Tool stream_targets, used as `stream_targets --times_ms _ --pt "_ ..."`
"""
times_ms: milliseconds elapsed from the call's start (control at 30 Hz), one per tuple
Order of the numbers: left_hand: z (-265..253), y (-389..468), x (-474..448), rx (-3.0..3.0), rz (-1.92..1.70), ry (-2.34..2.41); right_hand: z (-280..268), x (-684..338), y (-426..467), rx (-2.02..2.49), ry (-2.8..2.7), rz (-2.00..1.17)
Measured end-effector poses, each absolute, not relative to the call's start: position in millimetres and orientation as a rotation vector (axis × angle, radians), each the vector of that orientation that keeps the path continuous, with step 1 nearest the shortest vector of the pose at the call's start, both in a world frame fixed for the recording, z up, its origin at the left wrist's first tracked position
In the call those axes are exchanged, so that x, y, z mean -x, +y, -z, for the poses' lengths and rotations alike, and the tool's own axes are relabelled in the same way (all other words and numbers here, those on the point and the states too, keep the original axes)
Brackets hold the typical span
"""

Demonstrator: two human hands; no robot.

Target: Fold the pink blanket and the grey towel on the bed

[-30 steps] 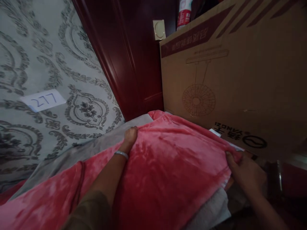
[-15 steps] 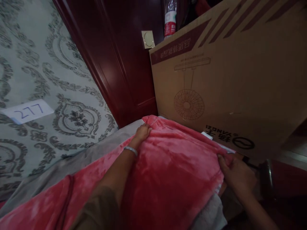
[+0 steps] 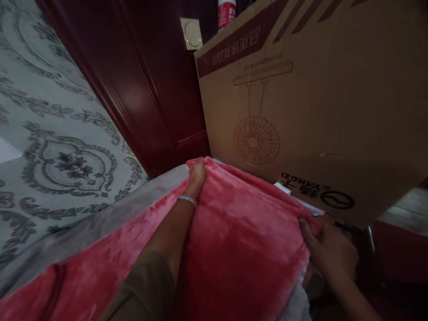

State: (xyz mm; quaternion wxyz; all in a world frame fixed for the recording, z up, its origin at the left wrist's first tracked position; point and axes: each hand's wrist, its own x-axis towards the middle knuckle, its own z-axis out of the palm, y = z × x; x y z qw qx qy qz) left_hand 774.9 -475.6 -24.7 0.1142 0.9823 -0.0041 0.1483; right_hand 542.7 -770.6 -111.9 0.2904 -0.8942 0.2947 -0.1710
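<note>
A plush pink-red blanket (image 3: 240,218) lies spread over a grey cover (image 3: 140,196). My left hand (image 3: 197,173), with a bracelet on its wrist, is closed on the blanket's far edge near the left corner. At the right corner, my right hand (image 3: 329,243) pinches the blanket between thumb and fingers. Between both hands the far edge runs fairly straight, with a slight fold along it. A dark red seam crosses the blanket at the lower left.
A large cardboard box (image 3: 301,111) with a fan drawing stands right behind the blanket. A bottle (image 3: 226,14) is by its top edge. Patterned wallpaper (image 3: 70,165) and a dark red door panel (image 3: 150,89) bound the left and back. A dark red object (image 3: 397,249) is at the right.
The view has shifted, so the wall and box sit further left and higher. My left hand has closed more tightly on the blanket's edge; my right hand keeps its pinch.
</note>
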Motion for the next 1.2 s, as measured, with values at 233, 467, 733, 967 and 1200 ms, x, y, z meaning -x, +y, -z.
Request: stream_targets --times_ms 233,467,733,967,1200 --pt "52 -466 -790 -2.866 -0.389 -0.012 116 -544 -772 2.338 0.767 0.510" --pt "31 -453 -796 -2.826 -0.222 -0.069 116 -543 -771 2.357 0.774 0.543" --pt "32 -414 -755 -2.939 -0.163 0.089 118 -543 -771 2.425 0.772 0.606" --pt "47 -408 -749 -3.015 -0.230 0.114 110 -541 -769 2.432 0.755 0.616" --pt "14 -414 -717 -3.044 -0.182 -0.141 111 -541 -770 2.471 0.703 0.648"
